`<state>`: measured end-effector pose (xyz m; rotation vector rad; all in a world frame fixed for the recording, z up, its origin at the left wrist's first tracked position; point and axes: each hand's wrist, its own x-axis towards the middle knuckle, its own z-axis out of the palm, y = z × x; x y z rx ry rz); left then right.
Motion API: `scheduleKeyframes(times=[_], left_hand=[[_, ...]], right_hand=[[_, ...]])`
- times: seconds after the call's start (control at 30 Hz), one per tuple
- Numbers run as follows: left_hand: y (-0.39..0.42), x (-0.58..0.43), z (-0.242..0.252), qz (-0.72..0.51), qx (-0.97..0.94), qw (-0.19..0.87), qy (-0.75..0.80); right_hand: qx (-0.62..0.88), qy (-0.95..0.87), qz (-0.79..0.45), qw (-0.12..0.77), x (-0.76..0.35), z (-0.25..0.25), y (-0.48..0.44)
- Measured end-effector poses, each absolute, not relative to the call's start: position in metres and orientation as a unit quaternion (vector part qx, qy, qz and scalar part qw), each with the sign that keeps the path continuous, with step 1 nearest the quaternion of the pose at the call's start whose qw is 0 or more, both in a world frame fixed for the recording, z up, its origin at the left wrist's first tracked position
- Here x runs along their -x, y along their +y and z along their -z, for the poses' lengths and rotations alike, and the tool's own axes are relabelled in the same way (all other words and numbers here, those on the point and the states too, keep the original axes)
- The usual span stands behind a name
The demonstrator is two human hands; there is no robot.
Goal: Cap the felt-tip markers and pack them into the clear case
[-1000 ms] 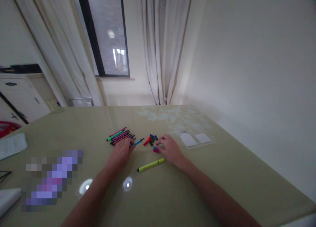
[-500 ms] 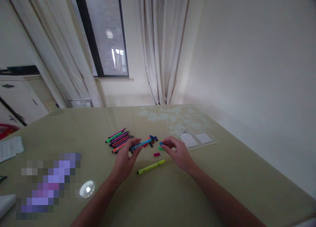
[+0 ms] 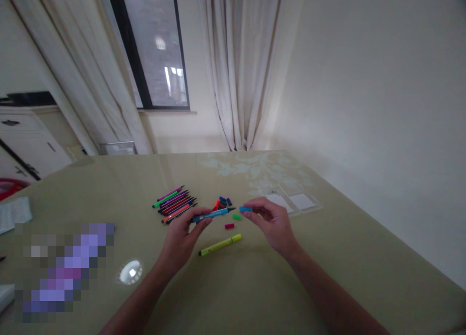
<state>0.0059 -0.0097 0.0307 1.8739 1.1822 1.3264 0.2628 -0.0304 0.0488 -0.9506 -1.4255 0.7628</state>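
My left hand is closed around a blue felt-tip pen, its dark tip bare and pointing right. Between the fingertips of my right hand is a blue pen cap, a small gap away from that tip. Beneath both hands a yellow-green felt-tip pen with its cap on lies on the table. A pink cap and a green cap rest between the hands. Behind the blue pen lie several dark blue and red caps, partly hidden.
Several uncapped pens lie side by side beyond my left hand. A clear plastic case sits behind my right hand. At the left are a blurred-out purple object and a paper. The table meets the wall at right.
The blue cap has turned level and now faces the pen's tip. My left hand has tilted the pen flatter, and its dark tip shows clearly. The view has shifted slightly.
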Motion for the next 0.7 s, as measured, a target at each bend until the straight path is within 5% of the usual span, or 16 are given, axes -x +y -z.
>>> scheduleKeyframes(times=[0.7], left_hand=[[-0.0162, -0.0122, -0.0263, -0.471, -0.715, 0.319, 0.407]], right_hand=[[0.412, -0.649, -0.336, 0.544, -0.2625, -0.0422, -0.0336]])
